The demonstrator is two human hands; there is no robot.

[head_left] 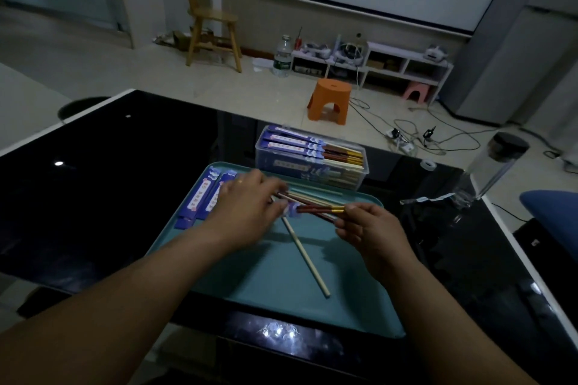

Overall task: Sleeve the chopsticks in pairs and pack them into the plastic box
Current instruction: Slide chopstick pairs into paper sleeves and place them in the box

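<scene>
Mid-frame, left hand (247, 206) has its fingers curled round a blue sleeve (292, 213) at its mouth; right hand (372, 228) fingers pinch the gold-banded end of a red-brown chopstick pair (316, 209), whose tips sit at the sleeve opening. How far in, cannot tell, as the left hand covers it. Both are held over the teal tray (281, 291).

A loose pale chopstick (309, 259) lies diagonally on the tray right under the hands. Empty sleeves (205, 197) are stacked at the tray's left edge, beside the left wrist. The plastic box (278, 162) is above centre, touching the tray's far edge, lid off, with sleeved pairs stacked up to the rim.

The black tabletop (93, 181) is bare at left. At right are a clear bottle with a dark cap (494, 166) and a tape roll (428, 164) near the tabletop's edge. The tray's near rim sits near the tabletop's near edge. On the floor beyond: an orange stool (328, 103) and cables (438, 134).
</scene>
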